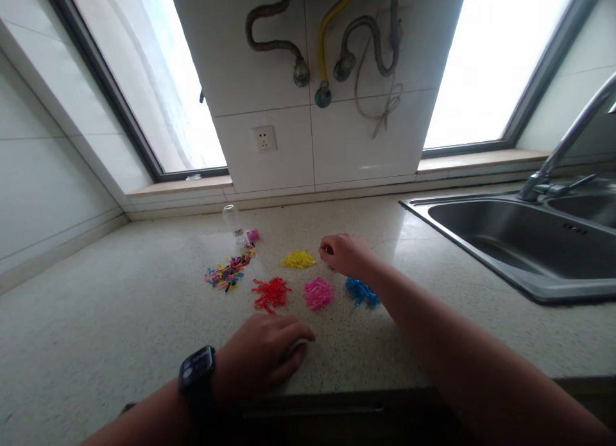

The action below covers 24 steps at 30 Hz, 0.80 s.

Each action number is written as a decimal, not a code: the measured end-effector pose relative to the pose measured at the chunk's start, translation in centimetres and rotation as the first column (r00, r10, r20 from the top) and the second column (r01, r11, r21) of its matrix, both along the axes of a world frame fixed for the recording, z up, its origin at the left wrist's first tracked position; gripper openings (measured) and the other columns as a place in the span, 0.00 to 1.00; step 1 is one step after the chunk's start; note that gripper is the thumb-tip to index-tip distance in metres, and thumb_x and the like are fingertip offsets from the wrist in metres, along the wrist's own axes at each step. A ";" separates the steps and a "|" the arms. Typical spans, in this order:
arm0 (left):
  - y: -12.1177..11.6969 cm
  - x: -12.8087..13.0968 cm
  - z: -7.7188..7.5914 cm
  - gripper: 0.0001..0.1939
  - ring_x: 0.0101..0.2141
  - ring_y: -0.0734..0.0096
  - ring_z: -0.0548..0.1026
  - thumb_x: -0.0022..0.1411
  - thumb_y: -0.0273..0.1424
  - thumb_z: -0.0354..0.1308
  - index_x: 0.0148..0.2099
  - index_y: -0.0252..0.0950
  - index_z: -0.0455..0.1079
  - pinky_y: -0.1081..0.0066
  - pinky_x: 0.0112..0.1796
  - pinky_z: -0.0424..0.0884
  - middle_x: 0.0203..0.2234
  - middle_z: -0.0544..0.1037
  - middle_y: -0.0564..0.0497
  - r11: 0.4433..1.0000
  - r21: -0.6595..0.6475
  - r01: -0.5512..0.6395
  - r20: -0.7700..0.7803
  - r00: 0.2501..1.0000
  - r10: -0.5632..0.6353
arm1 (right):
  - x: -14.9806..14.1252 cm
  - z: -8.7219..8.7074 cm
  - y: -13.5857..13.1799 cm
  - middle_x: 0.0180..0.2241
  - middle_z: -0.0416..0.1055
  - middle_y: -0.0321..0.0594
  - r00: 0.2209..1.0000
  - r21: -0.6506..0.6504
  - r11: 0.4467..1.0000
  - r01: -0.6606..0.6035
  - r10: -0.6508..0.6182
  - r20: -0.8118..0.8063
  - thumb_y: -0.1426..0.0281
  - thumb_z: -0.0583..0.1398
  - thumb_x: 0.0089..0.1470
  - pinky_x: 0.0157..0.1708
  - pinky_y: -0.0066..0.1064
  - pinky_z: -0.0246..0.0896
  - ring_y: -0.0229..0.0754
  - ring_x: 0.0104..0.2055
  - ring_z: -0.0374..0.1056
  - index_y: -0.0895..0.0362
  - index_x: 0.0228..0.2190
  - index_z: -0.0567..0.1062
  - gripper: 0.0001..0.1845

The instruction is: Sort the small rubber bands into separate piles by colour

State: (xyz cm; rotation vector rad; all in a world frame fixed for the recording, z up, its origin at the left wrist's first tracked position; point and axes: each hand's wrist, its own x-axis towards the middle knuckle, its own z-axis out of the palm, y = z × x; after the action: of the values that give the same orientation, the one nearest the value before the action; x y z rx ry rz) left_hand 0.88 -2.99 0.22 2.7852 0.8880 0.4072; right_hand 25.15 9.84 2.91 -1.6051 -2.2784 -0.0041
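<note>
Hands first: both are at the bench (158, 305), the left near its front edge, the right farther back. I have the right hand (342, 253) just beside the yellow bands (298, 260), thumb and fingers curled round into a ring; from my station I cannot tell whether anything is pinched between the tips. Its forearm slants in across the front edge and hides part of the blue bands (360, 292). I see the left hand (267, 346) palm down just in front of the red bands (272, 293), index finger stretched toward the right, the others bent; whether it holds anything I cannot tell. The black watch (197, 367) on that wrist shows pale marks too blurred for me to read.

Pink bands (318, 294) lie between red and blue in a row along the front edge, with yellow nearer the back edge. Within each pile, I see bands pointing various ways. The mixed bands (228, 273) spread to the left, their long axis running toward the front-left corner. At their back end are a pink piece (253, 235) and a clear container (231, 219), its long axis slanting toward the back-left corner; a small mark on it is illegible to me.
</note>
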 end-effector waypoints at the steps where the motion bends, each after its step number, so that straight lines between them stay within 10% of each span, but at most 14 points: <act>1: 0.0 0.1 0.0 0.11 0.33 0.67 0.77 0.69 0.28 0.51 0.51 0.42 0.70 0.68 0.32 0.65 0.37 0.80 0.52 1.000 0.010 0.020 -0.007 1.000 -0.020 | -0.1 0.0 0.0 0.34 0.81 0.39 1.000 0.007 1.000 -0.005 0.005 -0.004 0.62 0.56 0.60 0.28 0.31 0.48 0.41 0.34 0.73 0.51 0.35 0.81 0.13; 14: 0.4 0.2 0.2 0.04 0.26 0.71 0.71 0.69 0.29 0.52 0.42 0.39 0.68 0.67 0.25 0.57 0.29 0.76 0.54 0.968 0.172 0.181 -0.064 0.983 -0.172 | -4.5 0.7 -1.6 0.35 0.80 0.38 0.964 0.002 0.974 -0.225 0.223 -0.143 0.66 0.58 0.61 0.35 0.29 0.56 0.38 0.34 0.71 0.53 0.42 0.80 0.12; 24: 0.6 0.1 -0.3 0.07 0.27 0.70 0.75 0.70 0.31 0.51 0.45 0.39 0.70 0.67 0.26 0.59 0.31 0.79 0.54 0.968 0.170 0.187 -0.051 0.982 -0.180 | -12.7 0.9 0.3 0.39 0.81 0.41 0.905 -0.081 0.906 -0.415 0.421 0.063 0.65 0.58 0.59 0.37 0.31 0.60 0.44 0.41 0.75 0.53 0.40 0.80 0.11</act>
State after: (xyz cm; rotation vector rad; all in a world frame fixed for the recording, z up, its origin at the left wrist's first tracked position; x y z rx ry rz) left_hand 0.96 -2.36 -0.08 3.0108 0.6201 0.4251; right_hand 12.43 10.14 3.84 -1.1278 -2.6660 0.1185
